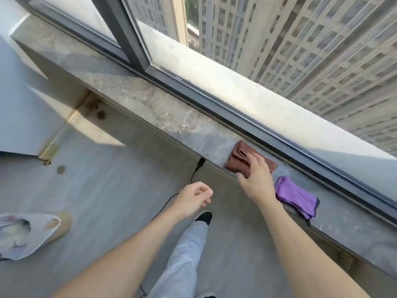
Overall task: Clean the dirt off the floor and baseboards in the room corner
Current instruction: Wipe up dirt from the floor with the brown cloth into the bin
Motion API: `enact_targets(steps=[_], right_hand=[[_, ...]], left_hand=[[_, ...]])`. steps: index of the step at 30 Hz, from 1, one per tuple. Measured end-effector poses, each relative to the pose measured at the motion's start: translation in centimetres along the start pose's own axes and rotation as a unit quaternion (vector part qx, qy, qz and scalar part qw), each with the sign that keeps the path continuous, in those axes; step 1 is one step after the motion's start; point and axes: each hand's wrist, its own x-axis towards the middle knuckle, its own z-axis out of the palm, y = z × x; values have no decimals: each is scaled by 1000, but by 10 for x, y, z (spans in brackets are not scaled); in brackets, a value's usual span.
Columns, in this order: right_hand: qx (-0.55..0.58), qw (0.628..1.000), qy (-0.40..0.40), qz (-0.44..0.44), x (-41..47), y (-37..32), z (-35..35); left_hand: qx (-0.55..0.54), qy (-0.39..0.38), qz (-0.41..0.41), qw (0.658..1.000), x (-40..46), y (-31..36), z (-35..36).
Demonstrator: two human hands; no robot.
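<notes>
A: Where is the cloth for the cleaning?

B: The brown cloth [240,160] lies folded on the stone window sill [163,112], near the window frame [214,100]. The right hand [255,177] is upon it, fingers spread and quite straight, the thumb out at the sill's edge. It does not grip the cloth yet, I think; the fingertips are partly hidden by the hand itself, so I cannot be fully sure.

A: And the other hand?

B: The left hand [193,195] hangs above the floor [107,190], fingers loosely curled, holding nothing.

A: How will the cloth behave?

B: Soft and light, I judge. It will bend and unfold when lifted by one corner. Better to take the thick folded edge between thumb and fingers, so the layers stay together as a pad.

A: Is there something else near?

B: A purple cloth [296,196] lies just beside it on the sill, to the right. A black cable [194,175] goes down from under the sill. The dirt is in the corner, dark spots [101,114] at the baseboard, well apart from the hands.
</notes>
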Motion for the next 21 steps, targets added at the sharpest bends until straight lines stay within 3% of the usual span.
enact_targets(steps=[3, 9, 16, 21], right_hand=[[-103, 994, 7, 22, 29, -7, 13], [-171, 985, -26, 27, 46, 7, 58], [-166, 984, 48, -37, 36, 18, 76], [-74, 997, 27, -22, 29, 5, 64]], left_hand=[[-44, 13, -17, 999, 0, -11, -9], [-111, 50, -53, 991, -8, -39, -32], [-147, 87, -51, 984, -13, -60, -44], [-154, 92, -40, 983, -31, -68, -34]])
